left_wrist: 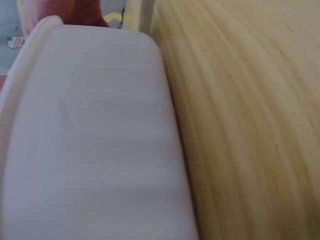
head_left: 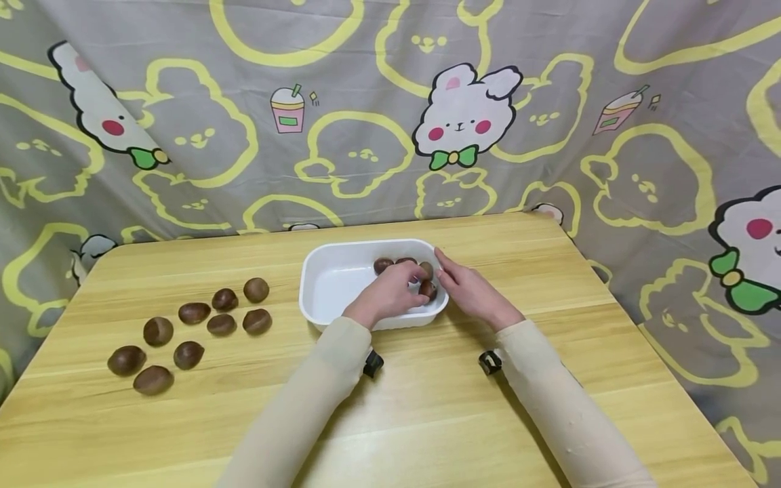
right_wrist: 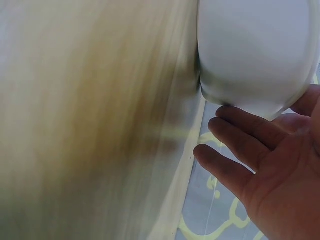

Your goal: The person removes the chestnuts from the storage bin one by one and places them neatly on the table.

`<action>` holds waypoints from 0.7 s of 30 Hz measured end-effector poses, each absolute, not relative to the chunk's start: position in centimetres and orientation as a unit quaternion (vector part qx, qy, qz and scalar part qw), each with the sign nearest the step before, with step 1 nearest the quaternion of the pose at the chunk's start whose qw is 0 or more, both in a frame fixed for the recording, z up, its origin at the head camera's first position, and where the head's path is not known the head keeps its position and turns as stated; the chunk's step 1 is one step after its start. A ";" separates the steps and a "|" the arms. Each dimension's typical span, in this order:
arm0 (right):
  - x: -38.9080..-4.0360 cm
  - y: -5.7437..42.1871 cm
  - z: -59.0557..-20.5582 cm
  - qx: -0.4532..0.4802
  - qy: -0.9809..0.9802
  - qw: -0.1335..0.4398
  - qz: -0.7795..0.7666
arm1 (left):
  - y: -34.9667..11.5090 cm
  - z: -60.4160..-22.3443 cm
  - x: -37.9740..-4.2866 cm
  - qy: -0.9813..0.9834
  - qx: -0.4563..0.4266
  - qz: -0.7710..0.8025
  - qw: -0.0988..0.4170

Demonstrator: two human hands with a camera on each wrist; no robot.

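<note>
A white rectangular tray (head_left: pixel 332 285) stands on the table, and several brown chestnuts (head_left: pixel 383 265) lie at its right end. My left hand (head_left: pixel 390 288) reaches over the front rim into it. Its thumb and fingers are bent about a chestnut (head_left: pixel 429 291) near the right wall; the fingers partly hide the nuts behind. At the tray's right end is my right hand (head_left: pixel 476 288), fingers against the outside wall. The right wrist view shows this hand (right_wrist: pixel 285 175) with extended, spread fingers. The left wrist view mostly holds the tray's outer side (left_wrist: pixel 95 135).
Several loose chestnuts (head_left: pixel 188 354) are spread over the left part of the wooden table (head_left: pixel 396 413). A patterned curtain (head_left: pixel 366 108) hangs behind the table and along its sides. Each wrist wears a black strap mount (head_left: pixel 490 362).
</note>
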State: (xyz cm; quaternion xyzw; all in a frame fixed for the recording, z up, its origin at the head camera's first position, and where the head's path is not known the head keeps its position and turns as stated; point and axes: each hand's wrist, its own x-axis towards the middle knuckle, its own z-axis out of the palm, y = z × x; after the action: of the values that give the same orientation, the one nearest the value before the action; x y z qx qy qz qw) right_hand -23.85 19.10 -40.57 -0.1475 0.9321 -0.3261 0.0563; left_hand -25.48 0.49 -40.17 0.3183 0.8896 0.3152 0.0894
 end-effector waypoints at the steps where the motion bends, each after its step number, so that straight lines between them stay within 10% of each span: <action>1: -23.9 19.1 -40.6 -0.148 0.932 0.055 -0.325 | 0.6 -40.3 -25.5 0.891 0.320 0.310 0.090; 21: -23.9 19.1 -40.7 -0.144 0.935 0.048 -0.322 | 1.5 -40.9 -26.1 0.900 0.309 0.278 0.131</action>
State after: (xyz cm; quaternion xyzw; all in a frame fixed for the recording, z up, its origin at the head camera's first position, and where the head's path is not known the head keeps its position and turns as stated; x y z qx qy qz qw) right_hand -23.95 19.13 -40.74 -0.1438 0.9347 -0.3216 0.0479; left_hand -26.06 1.50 -40.94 0.3095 0.8998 0.2783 0.1308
